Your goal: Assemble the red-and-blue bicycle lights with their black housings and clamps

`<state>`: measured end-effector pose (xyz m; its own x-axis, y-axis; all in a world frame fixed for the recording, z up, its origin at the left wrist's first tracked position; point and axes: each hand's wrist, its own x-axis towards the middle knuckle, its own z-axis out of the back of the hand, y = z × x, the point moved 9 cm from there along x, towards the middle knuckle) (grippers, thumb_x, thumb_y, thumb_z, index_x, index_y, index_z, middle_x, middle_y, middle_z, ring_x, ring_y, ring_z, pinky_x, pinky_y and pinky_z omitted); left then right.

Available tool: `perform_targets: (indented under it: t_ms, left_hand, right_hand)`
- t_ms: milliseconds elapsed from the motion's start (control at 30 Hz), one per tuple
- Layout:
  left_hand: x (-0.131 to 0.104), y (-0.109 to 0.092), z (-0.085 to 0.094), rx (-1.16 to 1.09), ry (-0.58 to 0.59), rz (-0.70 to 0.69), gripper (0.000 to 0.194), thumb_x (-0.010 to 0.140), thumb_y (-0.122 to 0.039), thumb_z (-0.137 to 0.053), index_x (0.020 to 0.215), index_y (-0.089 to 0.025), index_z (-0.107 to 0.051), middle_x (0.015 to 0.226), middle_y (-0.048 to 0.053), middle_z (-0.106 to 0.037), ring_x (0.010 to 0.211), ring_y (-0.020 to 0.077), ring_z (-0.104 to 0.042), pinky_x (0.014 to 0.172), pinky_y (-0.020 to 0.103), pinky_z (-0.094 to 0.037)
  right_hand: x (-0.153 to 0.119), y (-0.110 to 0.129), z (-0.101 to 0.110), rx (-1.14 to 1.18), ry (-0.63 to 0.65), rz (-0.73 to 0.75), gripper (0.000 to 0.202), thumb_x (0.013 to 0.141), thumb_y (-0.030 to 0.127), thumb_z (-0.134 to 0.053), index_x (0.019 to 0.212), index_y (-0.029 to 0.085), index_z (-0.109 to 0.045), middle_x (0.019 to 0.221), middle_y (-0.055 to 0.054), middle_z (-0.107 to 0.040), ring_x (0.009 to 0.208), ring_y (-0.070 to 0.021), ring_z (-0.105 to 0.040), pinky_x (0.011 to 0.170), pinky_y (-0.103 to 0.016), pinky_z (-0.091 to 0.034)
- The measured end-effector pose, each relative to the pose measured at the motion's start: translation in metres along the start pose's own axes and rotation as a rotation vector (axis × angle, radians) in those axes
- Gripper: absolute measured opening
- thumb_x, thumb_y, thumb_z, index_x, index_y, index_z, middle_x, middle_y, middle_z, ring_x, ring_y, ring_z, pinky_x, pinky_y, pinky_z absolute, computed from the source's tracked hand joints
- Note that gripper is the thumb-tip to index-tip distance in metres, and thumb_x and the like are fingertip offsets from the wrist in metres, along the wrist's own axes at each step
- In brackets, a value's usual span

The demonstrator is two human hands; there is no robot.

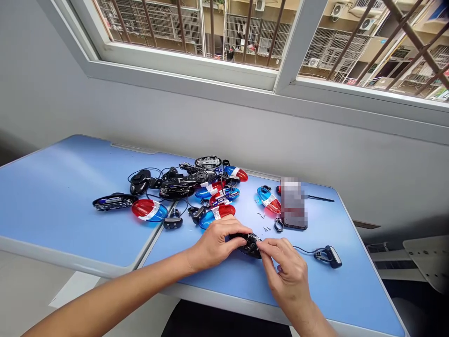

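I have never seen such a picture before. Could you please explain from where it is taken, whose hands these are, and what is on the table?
There is no machine here: these are a person's own bare hands. The only picture comes from a camera worn on that person's head, looking forward and down.

The left hand holds a black part above the blue table. The right hand has its fingers at the same part's right end; whether they pinch something smaller, I cannot tell.

Farther left lies a cluster of black pieces and cables, with red-and-blue shells among them. Toward the right are small screws, a black ring and a partly blurred flat object.
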<state>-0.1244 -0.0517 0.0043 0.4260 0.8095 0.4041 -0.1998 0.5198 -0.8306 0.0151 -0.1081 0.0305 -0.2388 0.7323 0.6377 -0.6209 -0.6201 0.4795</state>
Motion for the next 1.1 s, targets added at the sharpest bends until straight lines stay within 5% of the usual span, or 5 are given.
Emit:
perform_targets:
  t_ms: [400,1100]
  left_hand:
    - [0.000,0.002,-0.001,0.051,-0.035,0.132,0.018,0.084,-0.010,-0.067,0.099,-0.018,-0.075,0.086,0.003,-0.074,0.079,0.0180,-0.063,0.075,0.029,-0.048]
    - [-0.002,0.004,0.002,0.045,-0.069,0.165,0.014,0.085,-0.016,-0.067,0.097,-0.019,-0.074,0.080,0.002,-0.072,0.073,0.0170,-0.061,0.071,0.030,-0.048]
  right_hand:
    - [-0.001,0.025,-0.012,-0.408,-0.125,0.184,0.027,0.083,0.002,-0.064,0.105,0.018,-0.067,0.084,-0.004,-0.072,0.074,-0.0181,-0.056,0.064,-0.028,-0.044]
    - [0.003,0.027,-0.020,-0.554,-0.170,0.126,0.025,0.084,0.004,-0.063,0.099,0.024,-0.068,0.078,0.000,-0.072,0.068,-0.0148,-0.057,0.060,-0.026,-0.040]
